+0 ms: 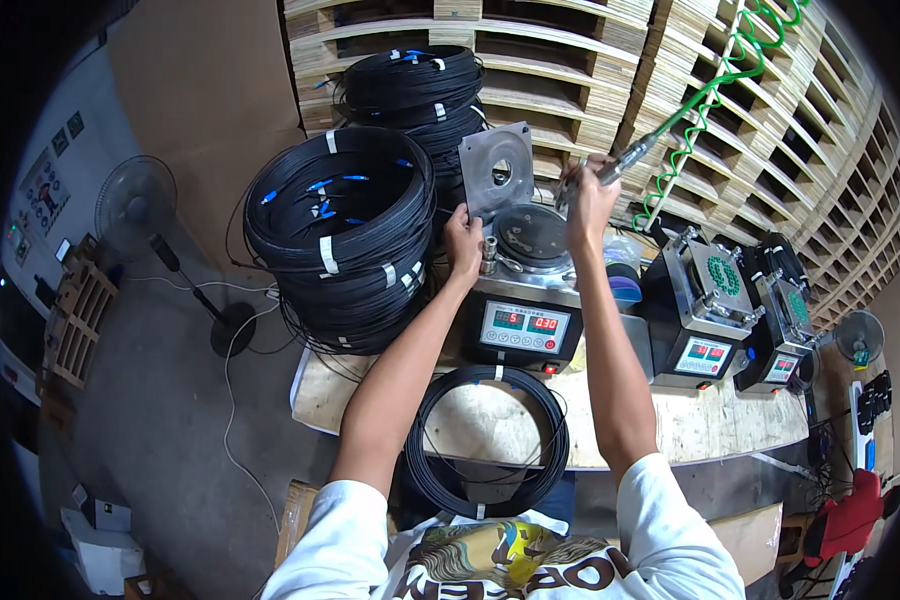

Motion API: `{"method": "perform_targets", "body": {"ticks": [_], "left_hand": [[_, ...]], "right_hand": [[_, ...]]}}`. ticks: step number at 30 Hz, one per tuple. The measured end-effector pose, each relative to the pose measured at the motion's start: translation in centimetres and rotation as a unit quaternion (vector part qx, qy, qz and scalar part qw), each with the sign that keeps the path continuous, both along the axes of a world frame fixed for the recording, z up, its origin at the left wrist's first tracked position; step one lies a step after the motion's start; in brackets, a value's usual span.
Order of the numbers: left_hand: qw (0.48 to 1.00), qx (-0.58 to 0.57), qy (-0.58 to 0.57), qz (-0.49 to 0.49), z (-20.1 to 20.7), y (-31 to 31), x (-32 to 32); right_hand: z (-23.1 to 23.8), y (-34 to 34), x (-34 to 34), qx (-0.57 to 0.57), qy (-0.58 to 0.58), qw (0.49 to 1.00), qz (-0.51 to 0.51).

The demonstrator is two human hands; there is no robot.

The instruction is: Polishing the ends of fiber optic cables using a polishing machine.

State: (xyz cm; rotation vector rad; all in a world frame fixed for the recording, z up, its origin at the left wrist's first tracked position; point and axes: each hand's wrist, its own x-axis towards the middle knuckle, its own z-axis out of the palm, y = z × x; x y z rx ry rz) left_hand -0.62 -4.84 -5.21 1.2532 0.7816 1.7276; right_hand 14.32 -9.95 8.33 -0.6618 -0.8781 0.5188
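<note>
My right hand [595, 188] is wrapped round an air blow gun [625, 162], raised over the right side of a black polishing machine [525, 330]. A green coiled hose [710, 88] runs up from the gun. The machine's round dark disc [532, 234] lies uncovered. Above its left edge, a square metal plate [482, 172] with a round hole stands tilted up. My left hand [463, 243] closes on the plate's lower left corner, beside a small metal post [489, 254]. A coil of black cable [422, 450] leans against the table's front edge, between my forearms.
Tall stacks of black cable coils with blue connectors [370, 280] stand left of the machine. Two similar machines [705, 290] [780, 320] sit to the right on the wooden table [690, 430]. Wooden pallets [550, 70] rise behind. A standing fan [136, 205] is at the left.
</note>
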Motion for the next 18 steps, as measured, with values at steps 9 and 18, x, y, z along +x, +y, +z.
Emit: {"method": "perform_targets", "body": {"ticks": [9,18], "left_hand": [[0.996,0.040,0.058,0.054,0.3,0.4,-1.5],[0.982,-0.026,0.177,0.059,2.9,-0.6,-2.0]], "right_hand": [[0.6,-4.7,1.2,-0.056,-0.027,0.985,0.159],[-2.3,-10.3,3.0,-0.079,0.000,0.995,0.055]]}}
